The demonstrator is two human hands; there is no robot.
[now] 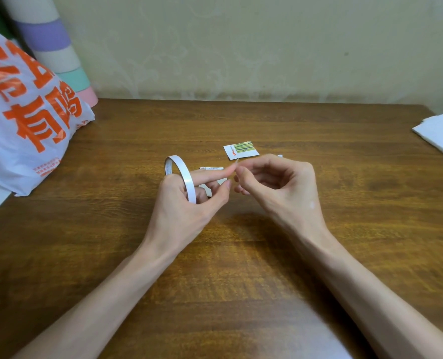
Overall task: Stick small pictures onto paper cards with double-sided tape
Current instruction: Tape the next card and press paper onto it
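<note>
Head view: far to the left of the tape roll (180, 174), a white plastic bag (26, 120) with orange lettering is slumped on the bench (215, 268), and a pastel-striped tube (52, 47) is stood behind it against the wall.

The roll itself is held on edge over the middle of the bench, gripped by the left hand (186, 206). Its fingers (210, 174) are curled at the ring, with the index stretched out to the right; how the ring is threaded over them cannot be told.

Just right of the roll, beneath those fingers, a brownish card (210, 189) is seen, largely hidden, and a thin printed slip (211, 168) shows just behind it. Further right of the roll and a little farther back, a small picture (241, 149) with green stripes and a white margin is laid flat on the wood, apart from both hands.

Right of the roll, the right hand (277, 185) is held close to the left one. A short whitish tape end (237, 162) is pinched between its thumb and index finger, next to the left index fingertip, and its other fingers are loosely curled.

Well to the right of the roll, at the bench's edge, a stack of white tissues (440, 134) is laid.
</note>
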